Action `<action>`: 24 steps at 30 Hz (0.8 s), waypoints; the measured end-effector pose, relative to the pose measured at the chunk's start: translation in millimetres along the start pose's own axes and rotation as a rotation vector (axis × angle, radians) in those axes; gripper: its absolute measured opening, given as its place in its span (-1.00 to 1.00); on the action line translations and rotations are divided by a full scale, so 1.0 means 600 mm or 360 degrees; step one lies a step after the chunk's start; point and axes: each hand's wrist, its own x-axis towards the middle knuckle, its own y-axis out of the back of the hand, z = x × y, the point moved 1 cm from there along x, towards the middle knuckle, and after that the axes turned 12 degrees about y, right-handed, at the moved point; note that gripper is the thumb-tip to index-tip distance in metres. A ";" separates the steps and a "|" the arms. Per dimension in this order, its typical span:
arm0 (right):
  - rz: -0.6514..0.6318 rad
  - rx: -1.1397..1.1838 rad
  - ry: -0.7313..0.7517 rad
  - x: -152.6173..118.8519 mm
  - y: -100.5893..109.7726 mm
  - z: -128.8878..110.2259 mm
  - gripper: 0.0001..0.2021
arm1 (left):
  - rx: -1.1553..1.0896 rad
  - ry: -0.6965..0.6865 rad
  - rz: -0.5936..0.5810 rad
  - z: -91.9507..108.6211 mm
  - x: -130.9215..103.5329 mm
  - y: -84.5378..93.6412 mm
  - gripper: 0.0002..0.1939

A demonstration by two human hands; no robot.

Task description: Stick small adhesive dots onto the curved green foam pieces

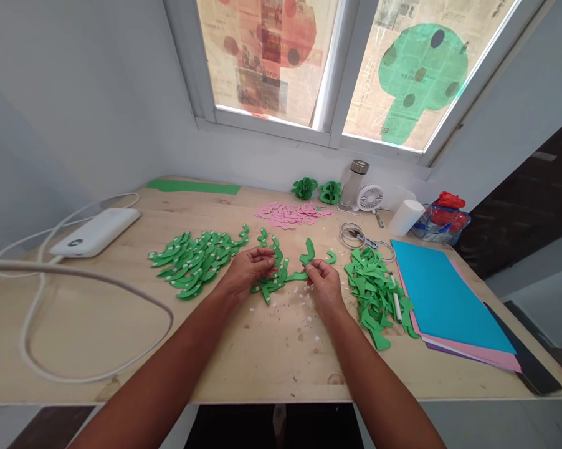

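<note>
Over the middle of the wooden table, my left hand has its fingers bent together at a group of curved green paper pieces with small white squares on them. What it pinches, if anything, is too small to tell. My right hand pinches a wavy green paper piece between thumb and fingers, just right of that group. A small hooked green piece lies beyond the right hand. Left of my hands spreads a large pile of curved green pieces with white squares.
Green scraps with a white pen lie right, beside blue sheets. Pink cutouts, scissors, a bottle and a small fan stand or lie behind. A white power bank with looping cable is left.
</note>
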 end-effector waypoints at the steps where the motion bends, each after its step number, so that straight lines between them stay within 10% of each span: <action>1: -0.0009 -0.0002 -0.0010 0.000 0.000 0.002 -0.75 | -0.0045 0.0008 -0.0009 0.002 0.000 0.001 -0.64; 12: -0.0170 -0.0090 -0.0037 -0.005 -0.005 0.009 -0.77 | -0.0156 0.0093 -0.0366 0.010 -0.019 -0.015 -0.70; 24: -0.0374 -0.0057 -0.0062 -0.010 -0.011 0.017 -0.77 | 0.0206 -0.0254 -0.0191 0.008 -0.031 -0.034 -0.73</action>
